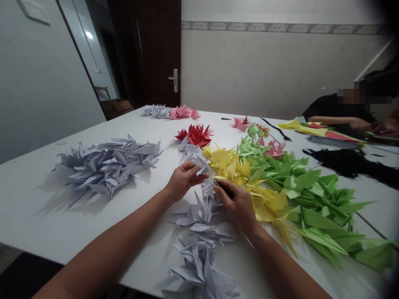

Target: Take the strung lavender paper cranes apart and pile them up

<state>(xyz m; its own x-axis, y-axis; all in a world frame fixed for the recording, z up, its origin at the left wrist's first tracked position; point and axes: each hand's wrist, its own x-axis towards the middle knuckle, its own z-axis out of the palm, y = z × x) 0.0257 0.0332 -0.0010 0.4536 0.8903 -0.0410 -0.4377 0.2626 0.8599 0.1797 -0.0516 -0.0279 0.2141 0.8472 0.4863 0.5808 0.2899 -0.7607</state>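
Observation:
My left hand [187, 178] pinches a pale lilac-white folded paper crane [202, 164] above the table. Just to its right, my right hand [238, 203] is closed round a slim dark tool [225, 187] whose tip points towards the crane; its exact kind is hard to make out. Under and in front of both hands runs a row of more pale paper cranes [199, 257]. Yellow paper cranes [268, 203] lie beside my right hand, and red ones [196, 135] sit beyond my left.
A big heap of pale cranes [109, 166] lies left on the white table [149, 232]. Green cranes [324, 207] spread to the right, near black strands [352, 164]. Pink cranes [181, 112] are farther back. A co-worker [330, 108] sits at far right behind coloured paper sheets [321, 131].

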